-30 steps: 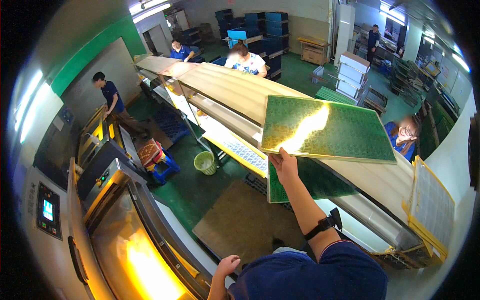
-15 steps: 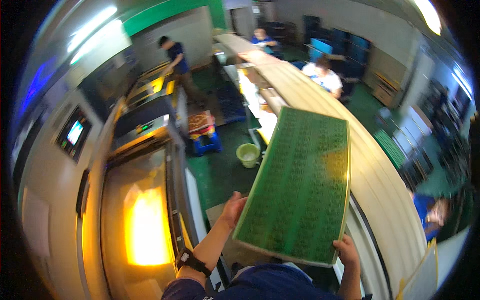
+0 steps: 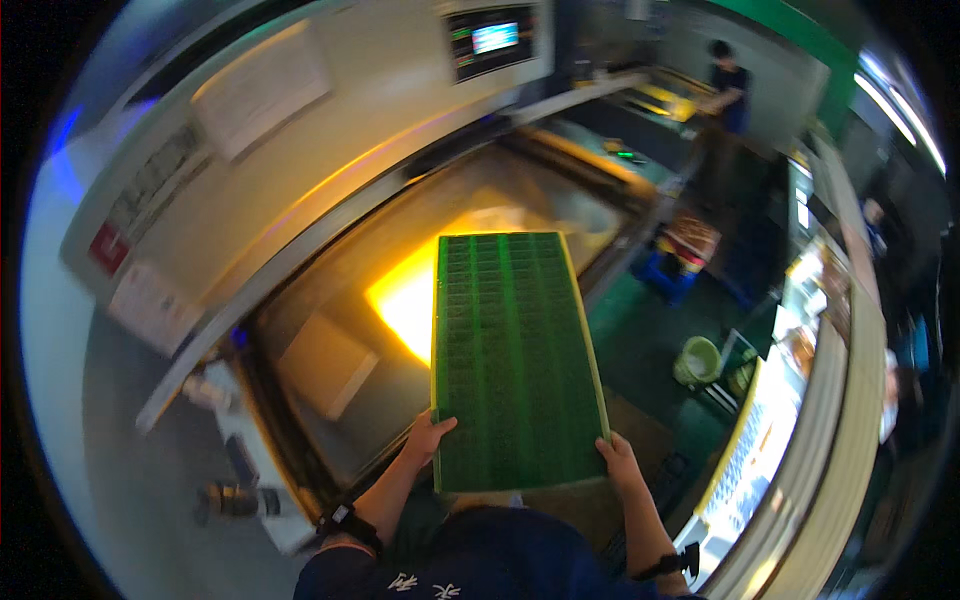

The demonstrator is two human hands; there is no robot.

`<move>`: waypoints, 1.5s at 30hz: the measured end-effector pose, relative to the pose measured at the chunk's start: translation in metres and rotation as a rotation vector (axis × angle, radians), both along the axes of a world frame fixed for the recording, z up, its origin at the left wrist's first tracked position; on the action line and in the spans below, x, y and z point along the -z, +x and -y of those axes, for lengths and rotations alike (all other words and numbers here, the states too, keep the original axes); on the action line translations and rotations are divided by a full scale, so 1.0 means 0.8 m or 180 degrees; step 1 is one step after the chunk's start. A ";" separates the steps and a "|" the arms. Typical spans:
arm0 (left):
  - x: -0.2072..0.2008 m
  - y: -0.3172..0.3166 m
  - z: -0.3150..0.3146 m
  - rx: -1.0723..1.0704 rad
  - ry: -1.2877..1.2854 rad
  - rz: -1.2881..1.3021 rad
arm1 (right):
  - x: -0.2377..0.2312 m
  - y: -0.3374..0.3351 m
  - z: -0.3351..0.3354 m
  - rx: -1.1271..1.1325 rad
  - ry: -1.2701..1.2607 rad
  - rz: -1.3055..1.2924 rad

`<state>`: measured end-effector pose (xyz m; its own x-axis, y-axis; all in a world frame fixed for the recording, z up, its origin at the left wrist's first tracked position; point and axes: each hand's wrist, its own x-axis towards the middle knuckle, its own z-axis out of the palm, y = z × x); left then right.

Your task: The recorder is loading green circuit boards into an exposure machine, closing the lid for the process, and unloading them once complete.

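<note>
Held before me is a large rectangular green panel (image 3: pixel 515 365), patterned with rows of fine dark marks, its side edges pale yellow. My left hand (image 3: pixel 428 440) is closed on its left edge near the bottom, thumb on the upper face. My right hand (image 3: pixel 618 462) grips the opposite edge, also low down. The panel's far end hangs over the machine's framed bed (image 3: pixel 470 190) and hides part of a bright yellow-lit area (image 3: pixel 405 318). Whether panel and bed touch I cannot tell. On the bed, left of the panel, lies a flat brown rectangular piece (image 3: pixel 328 362).
The machine's raised cover (image 3: pixel 370 110) carries a control screen (image 3: pixel 495 38). Rightward are a green bucket (image 3: pixel 698 360), a blue stool (image 3: pixel 672 278) and a long lit bench (image 3: pixel 750 450). A person (image 3: pixel 728 90) stands at another machine at the back.
I have turned left, from beside the long bench to face the lit machine bed. The panel has come round with both hands and now overlaps the bed in view.
</note>
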<state>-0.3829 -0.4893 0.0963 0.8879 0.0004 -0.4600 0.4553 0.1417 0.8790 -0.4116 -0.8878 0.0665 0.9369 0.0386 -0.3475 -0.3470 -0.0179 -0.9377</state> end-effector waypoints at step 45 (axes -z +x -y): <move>0.061 0.133 0.043 0.2609 0.1375 0.1693 | 0.051 0.329 -0.167 -0.4558 -0.5114 0.1285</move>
<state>-0.2768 -0.5236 0.0479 0.7779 -0.6174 -0.1170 -0.1865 -0.4046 0.8953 -0.1481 -0.7538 0.0261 0.5568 0.5376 -0.6332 0.7636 -0.6314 0.1354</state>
